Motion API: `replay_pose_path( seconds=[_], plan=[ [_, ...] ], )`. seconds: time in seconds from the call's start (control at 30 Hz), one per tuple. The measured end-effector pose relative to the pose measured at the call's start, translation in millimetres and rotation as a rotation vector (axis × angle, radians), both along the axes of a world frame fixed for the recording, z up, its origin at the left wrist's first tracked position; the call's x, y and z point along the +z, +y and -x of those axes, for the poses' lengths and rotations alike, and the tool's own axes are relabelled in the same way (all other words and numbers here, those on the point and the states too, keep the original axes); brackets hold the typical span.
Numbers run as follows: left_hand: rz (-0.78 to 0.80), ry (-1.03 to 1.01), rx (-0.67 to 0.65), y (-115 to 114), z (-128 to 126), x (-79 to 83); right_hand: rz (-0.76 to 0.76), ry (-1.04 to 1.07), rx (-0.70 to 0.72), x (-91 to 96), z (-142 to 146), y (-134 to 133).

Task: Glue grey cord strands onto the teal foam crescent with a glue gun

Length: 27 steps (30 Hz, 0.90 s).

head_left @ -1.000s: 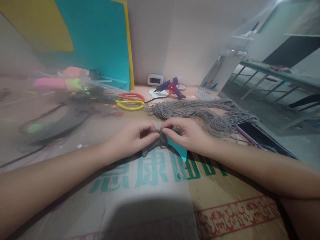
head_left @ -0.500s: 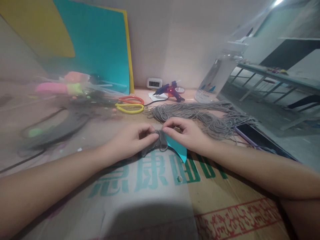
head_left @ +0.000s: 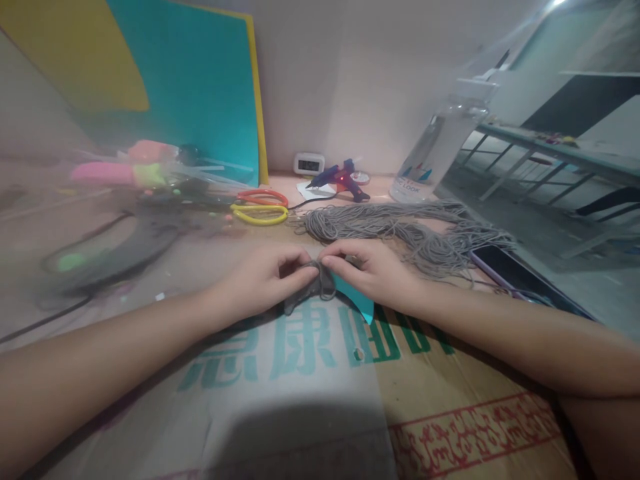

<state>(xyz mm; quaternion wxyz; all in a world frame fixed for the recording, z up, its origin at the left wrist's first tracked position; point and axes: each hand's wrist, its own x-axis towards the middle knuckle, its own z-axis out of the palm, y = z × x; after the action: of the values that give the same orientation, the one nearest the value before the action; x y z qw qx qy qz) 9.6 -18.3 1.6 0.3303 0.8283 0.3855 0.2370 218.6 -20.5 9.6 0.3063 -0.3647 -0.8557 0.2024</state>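
My left hand and my right hand meet at the middle of the table, fingers pinched together on a small bundle of grey cord. A teal paper piece sticks out from under my right hand, partly covered by the cord. Both hands rest on a flattened cardboard sheet printed with green characters. A big loose heap of the same grey cord lies just beyond my right hand.
Yellow and orange scissors, a blue glue gun and a small clock lie at the back. A plastic bottle stands back right, a phone at the right. Teal and yellow sheets lean on the wall. Blurred clutter fills the left.
Hands stay in place; my right fingers have shifted slightly on the cord bundle. The view has moved a little.
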Motion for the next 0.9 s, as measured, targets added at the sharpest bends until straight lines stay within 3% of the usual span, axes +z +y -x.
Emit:
replay_pose_path(
  seconds=[0.23, 0.43, 0.7, 0.8, 0.9],
  plan=[
    [0.106, -0.171, 0.159, 2.8, 0.2, 0.7, 0.174, 0.001, -0.092, -1.1, -4.5, 4.7],
    [0.139, -0.364, 0.261, 12.2, 3.8, -9.7, 0.348, 0.186, -0.165, 0.9, -4.6, 7.8],
    [0.115, -0.237, 0.248, 11.0, 6.5, -5.3, 0.274, 0.333, -0.14, -0.2, -7.2, 10.9],
    [0.171, -0.237, 0.179, 5.9, 5.6, -2.7, 0.327, 0.442, 0.027, -3.4, -6.1, 14.9],
    [0.205, -0.243, 0.131, 3.6, 4.9, -3.1, 0.475, 0.459, 0.256, -8.4, -4.6, 16.9]
  ],
)
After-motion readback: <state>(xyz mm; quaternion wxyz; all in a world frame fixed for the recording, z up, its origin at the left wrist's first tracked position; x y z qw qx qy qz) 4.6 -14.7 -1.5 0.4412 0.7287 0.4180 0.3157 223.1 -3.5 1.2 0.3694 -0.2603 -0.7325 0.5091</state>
